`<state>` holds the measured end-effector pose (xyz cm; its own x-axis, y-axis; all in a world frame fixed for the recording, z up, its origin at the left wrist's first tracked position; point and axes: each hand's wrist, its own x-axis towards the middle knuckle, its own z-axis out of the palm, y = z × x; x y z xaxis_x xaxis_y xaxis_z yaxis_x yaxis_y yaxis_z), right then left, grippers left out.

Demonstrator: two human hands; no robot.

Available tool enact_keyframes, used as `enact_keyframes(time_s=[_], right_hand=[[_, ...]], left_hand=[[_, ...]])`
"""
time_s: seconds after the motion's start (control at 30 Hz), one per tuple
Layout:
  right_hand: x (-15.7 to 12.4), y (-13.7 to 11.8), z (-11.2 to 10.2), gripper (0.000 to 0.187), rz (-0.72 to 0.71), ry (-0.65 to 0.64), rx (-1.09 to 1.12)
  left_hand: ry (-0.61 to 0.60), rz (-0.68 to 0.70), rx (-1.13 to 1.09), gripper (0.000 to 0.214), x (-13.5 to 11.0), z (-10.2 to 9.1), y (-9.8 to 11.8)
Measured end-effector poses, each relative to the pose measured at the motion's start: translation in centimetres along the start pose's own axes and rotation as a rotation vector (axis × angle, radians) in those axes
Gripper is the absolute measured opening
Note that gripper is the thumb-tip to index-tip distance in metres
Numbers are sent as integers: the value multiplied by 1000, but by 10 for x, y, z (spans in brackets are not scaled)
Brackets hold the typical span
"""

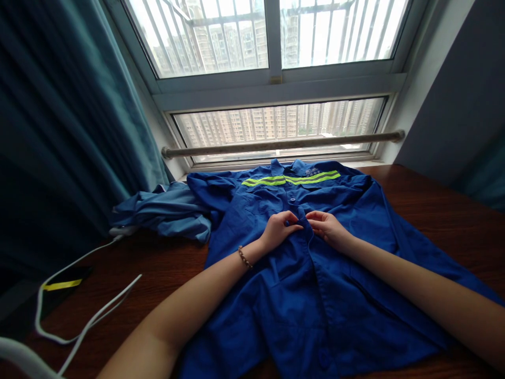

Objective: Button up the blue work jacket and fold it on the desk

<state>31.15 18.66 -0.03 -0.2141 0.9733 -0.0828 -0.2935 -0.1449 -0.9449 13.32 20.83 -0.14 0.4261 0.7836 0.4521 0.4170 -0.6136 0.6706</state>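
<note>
A blue work shirt (pixel 307 295) with a yellow-green reflective band across the chest lies spread front-up on the dark wooden table (pixel 442 210), collar toward the window. My left hand (pixel 278 227), with a bead bracelet at the wrist, pinches the shirt's front placket at mid-chest. My right hand (pixel 325 226) pinches the same placket from the other side, fingertips almost meeting the left ones. Both hands are closed on the fabric around a button.
A second, lighter blue garment (pixel 165 210) lies bunched at the shirt's left. White cables (pixel 90 316) loop over the table's near left corner beside a dark object with a yellow stripe (pixel 63 285). A teal curtain (pixel 63 131) hangs at left; the window rail (pixel 284 143) runs behind.
</note>
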Motion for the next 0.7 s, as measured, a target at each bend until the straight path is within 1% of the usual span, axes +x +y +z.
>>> enact_keyframes(time_s=[0.2, 0.33, 0.4, 0.43, 0.5, 0.53, 0.67, 0.7], right_hand=[[-1, 6, -1, 33, -64, -19, -185], [0, 4, -2, 34, -117, -6, -348], [-1, 1, 0, 35, -138, -13, -433], [-1, 0, 1, 36, -147, -19, -468], [-2, -1, 3, 37, -164, -26, -515], [-2, -1, 3, 38, -173, -29, -527], [-2, 2, 4, 39, -185, -48, -522], [-2, 3, 4, 38, -181, -53, -516]], left_hand=[[-24, 97, 121, 15, -3, 0, 1], [-41, 135, 203, 14, -5, 0, 2], [-40, 154, 226, 19, -6, 0, 3], [-38, 171, 240, 24, -6, 0, 4], [-25, 222, 292, 36, -7, 0, 5], [-17, 256, 336, 37, -7, -1, 5], [-8, 382, 543, 18, -6, -3, 6], [-15, 401, 578, 16, -6, -4, 6]])
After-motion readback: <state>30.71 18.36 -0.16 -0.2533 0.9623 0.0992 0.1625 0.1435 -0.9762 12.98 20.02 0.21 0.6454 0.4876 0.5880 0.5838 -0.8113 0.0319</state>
